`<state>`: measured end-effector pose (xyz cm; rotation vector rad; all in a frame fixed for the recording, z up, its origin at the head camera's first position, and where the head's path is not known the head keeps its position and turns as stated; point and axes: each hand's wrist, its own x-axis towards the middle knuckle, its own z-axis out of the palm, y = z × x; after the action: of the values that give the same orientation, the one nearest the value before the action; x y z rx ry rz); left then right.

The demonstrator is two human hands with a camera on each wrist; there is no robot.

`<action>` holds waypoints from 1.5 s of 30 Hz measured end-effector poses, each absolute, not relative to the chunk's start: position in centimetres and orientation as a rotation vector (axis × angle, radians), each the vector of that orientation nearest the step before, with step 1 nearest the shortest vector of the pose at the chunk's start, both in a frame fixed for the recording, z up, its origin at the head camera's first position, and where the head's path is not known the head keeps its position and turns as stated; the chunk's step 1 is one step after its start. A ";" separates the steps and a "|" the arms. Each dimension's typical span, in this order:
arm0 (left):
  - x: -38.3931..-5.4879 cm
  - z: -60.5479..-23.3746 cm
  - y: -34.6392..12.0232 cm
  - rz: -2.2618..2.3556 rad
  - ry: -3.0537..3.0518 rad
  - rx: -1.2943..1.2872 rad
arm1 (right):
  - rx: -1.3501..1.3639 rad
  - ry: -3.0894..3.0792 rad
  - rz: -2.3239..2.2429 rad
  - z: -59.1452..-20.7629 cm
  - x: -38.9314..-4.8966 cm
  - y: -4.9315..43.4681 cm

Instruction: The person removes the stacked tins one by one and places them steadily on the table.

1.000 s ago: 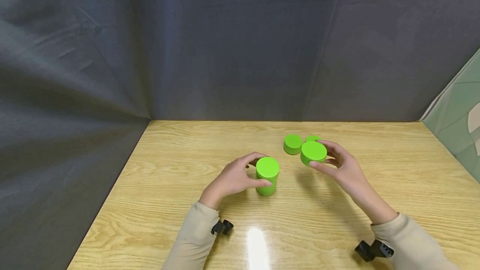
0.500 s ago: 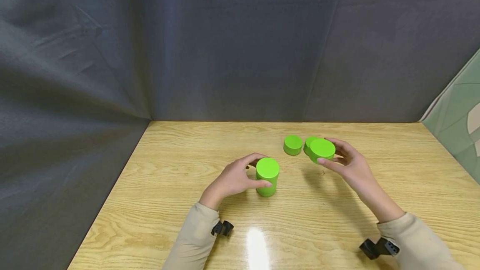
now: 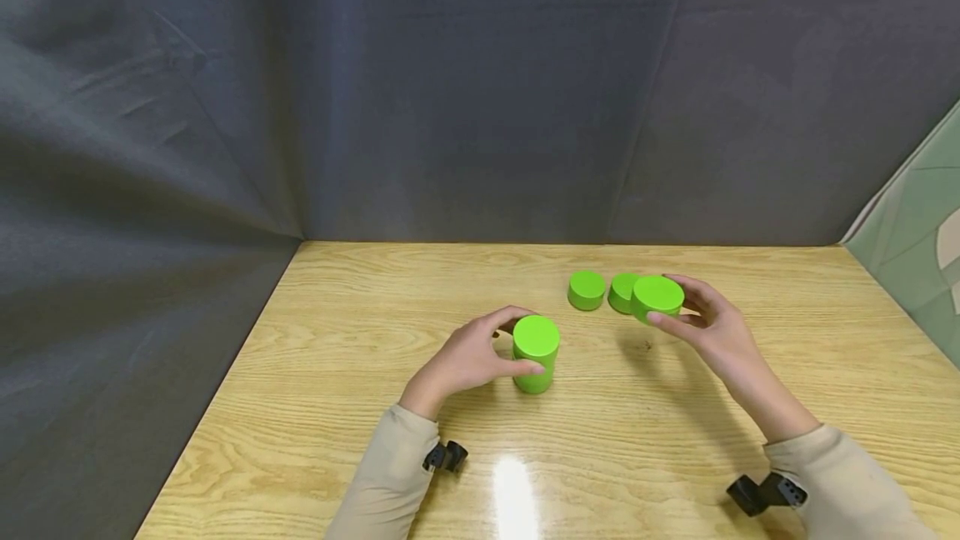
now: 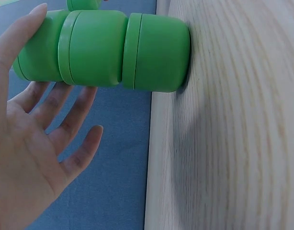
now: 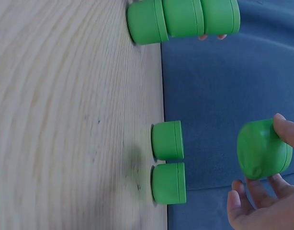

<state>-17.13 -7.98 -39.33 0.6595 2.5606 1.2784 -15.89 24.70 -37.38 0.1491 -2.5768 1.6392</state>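
Note:
Three green lidded jars stand in an upright stack on the table. My left hand (image 3: 468, 352) holds the top jar (image 3: 536, 337), thumb on the near side and fingers behind. In the left wrist view, the middle jar (image 4: 92, 48) and bottom jar (image 4: 156, 52) show beneath it. My right hand (image 3: 716, 332) grips another green jar (image 3: 657, 298) by thumb and fingers, lifted off the table. The right wrist view shows this raised jar (image 5: 262, 148) slightly tilted, apart from the stack. Behind it, one standing jar (image 3: 621, 293) is partly hidden.
Another green jar (image 3: 587, 290) stands to the left of the partly hidden one, a small gap between them. The wooden table (image 3: 337, 307) ends at a dark cloth wall (image 3: 480, 107) at the back. Dark cloth (image 3: 150, 315) also hangs along the left side.
My right hand has moved to the right with its jar, farther from the stack, uncovering more of the standing jar behind. My left hand and the stack stay in place.

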 end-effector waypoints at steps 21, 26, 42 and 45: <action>-17.1 -39.3 -8.0 1.272 2.558 0.636 | 0.048 -2.607 1.534 -38.3 -17.0 26.8; -17.1 -39.3 -8.0 1.272 2.559 0.639 | 0.009 -2.576 1.565 -38.5 -17.3 27.2; -17.1 -39.3 -7.9 1.255 2.571 0.635 | -0.068 -2.659 1.569 -39.1 -18.2 28.2; -17.1 -39.3 -7.9 1.256 2.572 0.636 | -0.083 -2.683 1.591 -39.3 -18.5 28.4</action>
<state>-17.07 -7.93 -39.29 0.6357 2.5719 1.2559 -18.53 28.42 -39.26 -0.0832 -2.6832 1.5912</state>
